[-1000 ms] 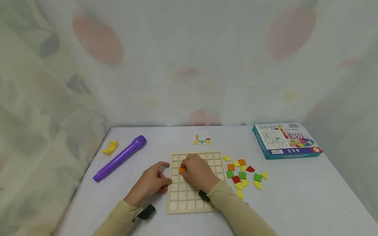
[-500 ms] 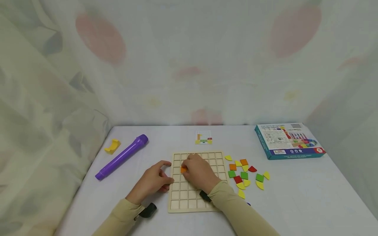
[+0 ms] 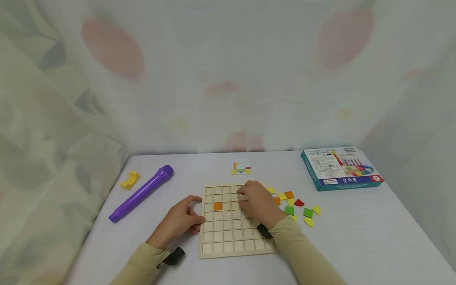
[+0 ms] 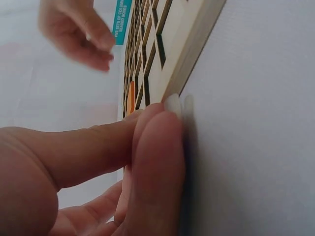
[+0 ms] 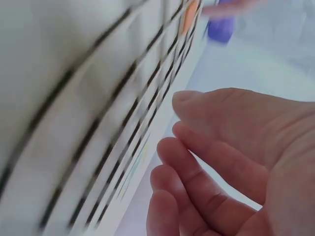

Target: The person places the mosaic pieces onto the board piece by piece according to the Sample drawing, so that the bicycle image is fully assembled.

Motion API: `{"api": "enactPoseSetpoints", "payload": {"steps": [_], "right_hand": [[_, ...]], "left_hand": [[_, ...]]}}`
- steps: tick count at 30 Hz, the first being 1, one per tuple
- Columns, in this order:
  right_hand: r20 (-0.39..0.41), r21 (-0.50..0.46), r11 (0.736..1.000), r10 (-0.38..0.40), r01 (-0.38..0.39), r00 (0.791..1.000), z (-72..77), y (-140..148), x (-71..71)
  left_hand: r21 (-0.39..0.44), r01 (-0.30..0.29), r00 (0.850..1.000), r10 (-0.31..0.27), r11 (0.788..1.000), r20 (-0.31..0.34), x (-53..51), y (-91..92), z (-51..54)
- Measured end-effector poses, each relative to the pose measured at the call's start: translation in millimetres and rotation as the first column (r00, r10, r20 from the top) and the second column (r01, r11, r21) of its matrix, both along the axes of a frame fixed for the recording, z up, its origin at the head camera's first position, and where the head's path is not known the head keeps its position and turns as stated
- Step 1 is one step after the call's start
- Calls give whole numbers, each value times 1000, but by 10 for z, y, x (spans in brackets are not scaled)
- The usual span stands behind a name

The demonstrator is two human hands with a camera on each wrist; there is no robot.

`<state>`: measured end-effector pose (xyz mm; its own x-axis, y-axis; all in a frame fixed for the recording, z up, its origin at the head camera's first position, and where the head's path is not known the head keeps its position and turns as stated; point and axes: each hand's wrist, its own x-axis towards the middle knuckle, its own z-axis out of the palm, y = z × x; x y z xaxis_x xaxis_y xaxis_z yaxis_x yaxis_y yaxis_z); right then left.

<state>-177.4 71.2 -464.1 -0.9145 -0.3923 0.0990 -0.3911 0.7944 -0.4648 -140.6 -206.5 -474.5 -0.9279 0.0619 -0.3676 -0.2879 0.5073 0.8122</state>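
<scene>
A pale wooden grid board (image 3: 233,236) lies flat on the white table. In one of its left-hand cells sits an orange square tile (image 3: 217,206). At the board's left edge, my left hand (image 3: 177,219) holds the rim with thumb and fingers; the left wrist view shows fingertips against the board's side (image 4: 183,59). My right hand (image 3: 261,202) hovers over the board's right part, fingers loosely bent. Nothing shows between its thumb and fingertips in the right wrist view. Part of the loose tiles is hidden behind the right hand and sleeve.
Loose green (image 3: 289,210), yellow, red (image 3: 299,202) and orange (image 3: 289,194) tiles lie right of the board. A printed pattern card (image 3: 240,166) is behind it. A purple tube (image 3: 141,194) and a yellow curved piece (image 3: 130,180) lie left; a game box (image 3: 342,168) stands back right.
My right hand has let go of the orange tile, which now shows fully in its cell, and has moved right. My left hand stays at the board's edge.
</scene>
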Motion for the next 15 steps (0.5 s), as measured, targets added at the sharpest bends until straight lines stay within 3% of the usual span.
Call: {"api": "enactPoseSetpoints", "payload": {"steps": [3, 8, 15], "right_hand": [[48, 8, 997, -82, 81, 996, 11, 306, -44], [130, 24, 978, -206, 205, 970, -16, 790, -101], [187, 43, 957, -290, 287, 939, -50, 1197, -122]], "left_hand": [[8, -3, 1000, 3, 1000, 1, -4, -14, -7], [5, -10, 1000, 10, 1000, 5, -9, -20, -24], [11, -10, 1000, 10, 1000, 9, -15, -19, -50]]}}
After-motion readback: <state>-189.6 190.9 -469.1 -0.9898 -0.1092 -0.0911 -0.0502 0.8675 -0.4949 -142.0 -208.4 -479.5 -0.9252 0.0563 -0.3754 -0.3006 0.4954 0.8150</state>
